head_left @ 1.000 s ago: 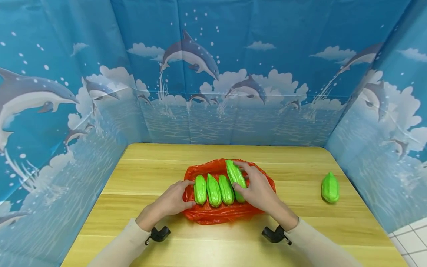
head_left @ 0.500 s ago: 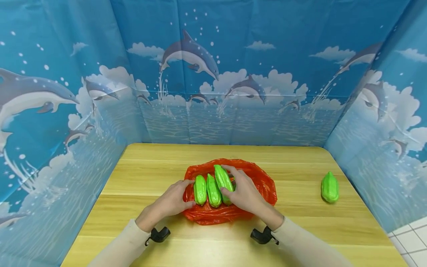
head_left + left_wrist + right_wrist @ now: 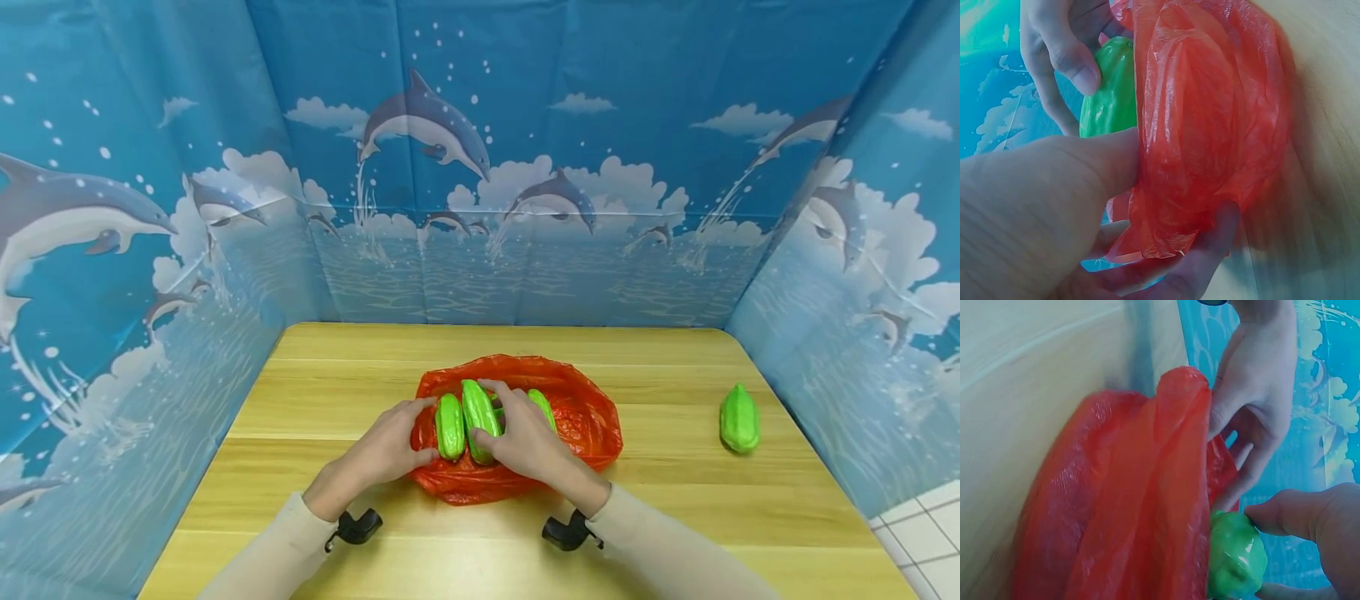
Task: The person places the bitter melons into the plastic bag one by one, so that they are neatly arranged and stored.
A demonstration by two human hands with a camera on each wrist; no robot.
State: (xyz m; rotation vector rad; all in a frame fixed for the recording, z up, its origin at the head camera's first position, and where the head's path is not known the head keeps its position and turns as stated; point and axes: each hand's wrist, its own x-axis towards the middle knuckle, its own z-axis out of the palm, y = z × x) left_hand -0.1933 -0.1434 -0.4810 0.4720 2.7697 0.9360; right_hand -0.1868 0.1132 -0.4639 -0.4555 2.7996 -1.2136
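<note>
A red plastic bag (image 3: pixel 480 490) lies spread on the wooden table, its mouth wide, with several green ridged gourds inside. My left hand (image 3: pixel 384 443) holds the bag's left rim; in the left wrist view the thumb is behind the bag wall and fingers (image 3: pixel 1210 250) press its outside. Between right thumb and fingers I pinch one ridged gourd (image 3: pixel 477 412), whose end (image 3: pixel 1236 553) sticks out past the bag's edge in the right wrist view. Left of it lies another gourd (image 3: pixel 450 427). My right hand (image 3: pixel 525 437) partly hides a gourd (image 3: pixel 542 403) behind it.
A single green gourd (image 3: pixel 740 419) rests on the table's right side, outside the bag. A blue curtain (image 3: pixel 480 275) printed with dolphins stands along the back and sides of the table (image 3: pixel 675 517). White floor tiles (image 3: pixel 922 533) show at lower right.
My right hand has moved left along the row, from the rightmost gourd in the bag to the third, then to the second from the left. The left hand has stayed at the rim.
</note>
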